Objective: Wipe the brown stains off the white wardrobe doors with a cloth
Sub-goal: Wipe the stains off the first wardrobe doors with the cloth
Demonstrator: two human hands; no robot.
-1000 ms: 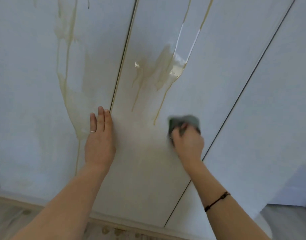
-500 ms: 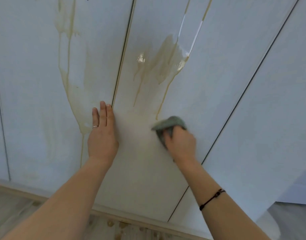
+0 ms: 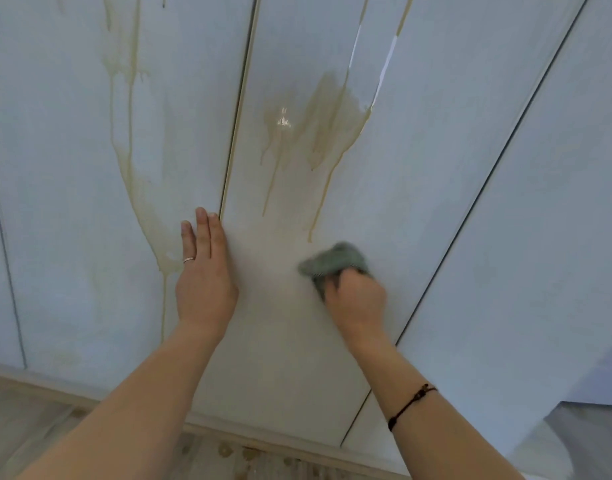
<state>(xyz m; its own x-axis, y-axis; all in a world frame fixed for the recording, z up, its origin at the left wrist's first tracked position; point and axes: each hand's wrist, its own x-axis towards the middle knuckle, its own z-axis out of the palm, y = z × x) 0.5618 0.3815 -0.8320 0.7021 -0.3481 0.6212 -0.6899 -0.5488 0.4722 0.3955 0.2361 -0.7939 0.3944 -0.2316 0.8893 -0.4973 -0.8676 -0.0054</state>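
Observation:
White wardrobe doors (image 3: pixel 470 168) fill the view. A wet brown stain (image 3: pixel 328 119) with drips running down sits on the middle door, and a second brown streak (image 3: pixel 135 174) runs down the left door. My right hand (image 3: pixel 354 301) grips a bunched grey-green cloth (image 3: pixel 334 263) and presses it on the middle door just below the lowest drips. My left hand (image 3: pixel 204 271) lies flat with straight fingers on the door beside the gap between the left and middle doors. It wears a ring.
A pale wooden floor (image 3: pixel 27 420) meets the base of the doors, with several brown drops (image 3: pixel 235 452) on it below the middle door. A grey surface (image 3: pixel 595 441) shows at the lower right corner.
My right hand swept the cloth left across the middle door, then a little back to the right. The left hand stayed flat in place.

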